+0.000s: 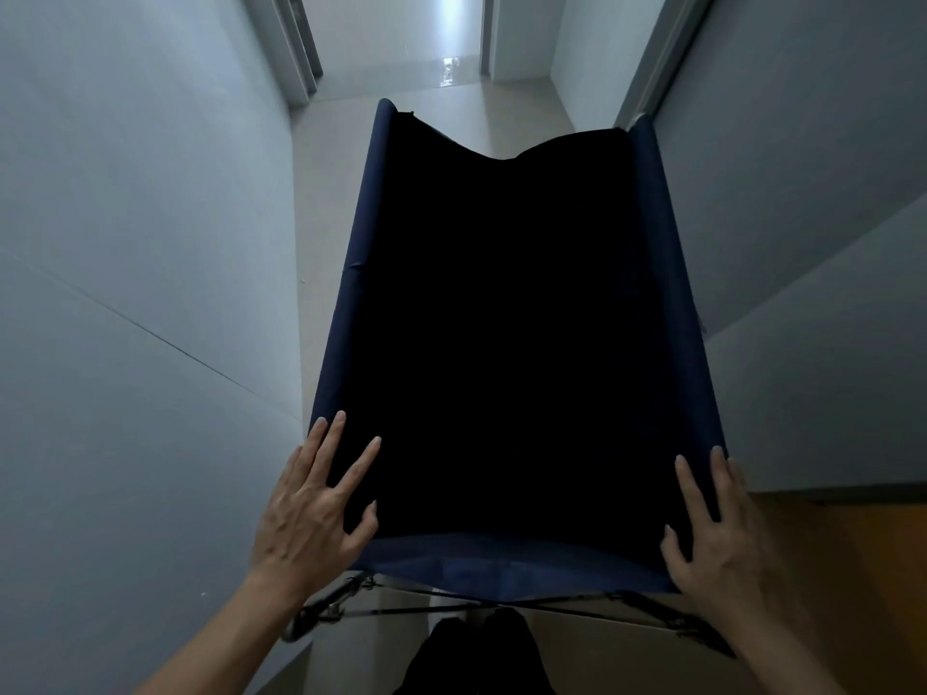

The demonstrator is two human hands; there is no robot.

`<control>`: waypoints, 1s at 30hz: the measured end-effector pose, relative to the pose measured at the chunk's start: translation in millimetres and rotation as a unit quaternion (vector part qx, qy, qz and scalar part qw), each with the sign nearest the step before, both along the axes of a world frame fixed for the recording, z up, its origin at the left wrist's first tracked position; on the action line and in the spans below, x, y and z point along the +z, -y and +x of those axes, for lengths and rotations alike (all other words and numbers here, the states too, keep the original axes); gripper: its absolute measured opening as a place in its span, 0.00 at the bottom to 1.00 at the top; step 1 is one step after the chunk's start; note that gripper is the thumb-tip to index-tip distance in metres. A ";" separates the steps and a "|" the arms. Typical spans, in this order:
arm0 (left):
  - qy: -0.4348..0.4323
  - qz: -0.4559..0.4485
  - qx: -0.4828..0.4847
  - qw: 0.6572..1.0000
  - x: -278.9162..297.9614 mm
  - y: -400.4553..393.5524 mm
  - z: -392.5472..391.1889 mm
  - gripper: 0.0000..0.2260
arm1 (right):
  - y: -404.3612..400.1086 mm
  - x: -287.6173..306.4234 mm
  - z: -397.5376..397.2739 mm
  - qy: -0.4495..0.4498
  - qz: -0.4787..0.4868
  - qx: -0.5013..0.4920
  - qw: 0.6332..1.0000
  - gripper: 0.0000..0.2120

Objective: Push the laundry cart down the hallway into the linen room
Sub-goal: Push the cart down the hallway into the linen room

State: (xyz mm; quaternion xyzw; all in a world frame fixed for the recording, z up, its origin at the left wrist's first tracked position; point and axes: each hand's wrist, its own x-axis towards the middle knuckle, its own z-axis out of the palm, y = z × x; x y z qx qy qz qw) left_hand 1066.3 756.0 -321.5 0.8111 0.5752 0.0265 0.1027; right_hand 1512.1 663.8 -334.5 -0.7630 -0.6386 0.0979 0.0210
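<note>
The laundry cart (pixel 346 313) is a deep navy fabric bin on a folding metal frame, and it fills the middle of the head view. Its inside is black, so its contents cannot be made out. My left hand (pixel 311 509) lies flat on the near left corner of the rim with its fingers spread. On the near right corner my right hand (pixel 712 529) rests the same way, fingers apart. Neither hand curls around the rim. The crossed frame bars (pixel 426 604) show below the near edge.
Grey walls (pixel 140 273) stand close on both sides of the narrow hallway. A pale tiled floor (pixel 331 203) runs ahead to a bright opening (pixel 451 37). Door frames sit at the far left (pixel 301 57) and far right (pixel 657 67). An orange-brown surface (pixel 863 559) lies at the lower right.
</note>
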 end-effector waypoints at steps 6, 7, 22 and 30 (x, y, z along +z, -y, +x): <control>-0.022 0.002 0.011 1.000 -2.3 -4.0 3.6 0.33 | -9.6 1.3 3.4 0.003 -0.012 0.020 1.000 0.49; -0.023 0.003 0.012 1.000 -2.4 -4.5 4.1 0.33 | -11.3 1.0 4.2 0.006 -0.012 0.024 1.000 0.49; 0.000 0.010 0.045 0.999 -1.3 -34.5 17.6 0.32 | -70.5 0.9 18.6 0.002 0.007 0.050 0.999 0.49; 0.045 0.018 0.085 0.995 -0.6 -71.7 17.2 0.33 | -127.5 11.9 16.5 -0.020 0.014 0.062 0.998 0.47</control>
